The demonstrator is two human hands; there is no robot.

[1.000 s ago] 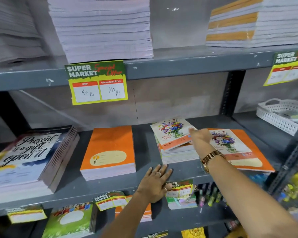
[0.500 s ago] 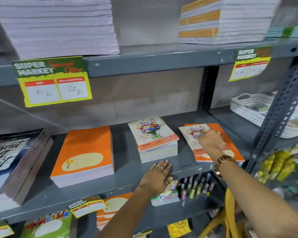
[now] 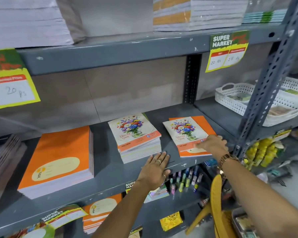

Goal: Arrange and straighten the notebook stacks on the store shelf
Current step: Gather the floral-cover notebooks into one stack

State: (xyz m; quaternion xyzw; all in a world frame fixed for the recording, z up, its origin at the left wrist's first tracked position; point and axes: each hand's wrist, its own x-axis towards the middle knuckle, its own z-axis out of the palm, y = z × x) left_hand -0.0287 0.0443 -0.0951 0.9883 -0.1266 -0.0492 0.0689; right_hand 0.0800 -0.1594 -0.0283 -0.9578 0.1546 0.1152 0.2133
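Note:
On the grey middle shelf point(image 3: 108, 176) lie three notebook piles. A thick orange stack point(image 3: 58, 160) is at the left. A flower-cover stack point(image 3: 136, 134) sits in the middle, slightly fanned. At the right a single flower-cover notebook point(image 3: 182, 129) lies askew on a thin orange notebook point(image 3: 203, 124). My right hand point(image 3: 212, 145) rests on the near right corner of that flower notebook, fingers bent on the cover. My left hand point(image 3: 155, 169) lies flat on the shelf, fingers apart, just in front of the middle stack.
A perforated grey upright point(image 3: 265, 83) stands right of my right hand. White baskets point(image 3: 234, 97) sit on the neighbouring shelf. Tall paper stacks point(image 3: 196, 12) fill the upper shelf. Price tags point(image 3: 229, 50) hang from the shelf edges. Pens point(image 3: 184, 179) and more notebooks lie below.
My right hand slid from the far edge of the right flower notebook down to its near right corner. The view swung right. My left hand stayed flat on the shelf.

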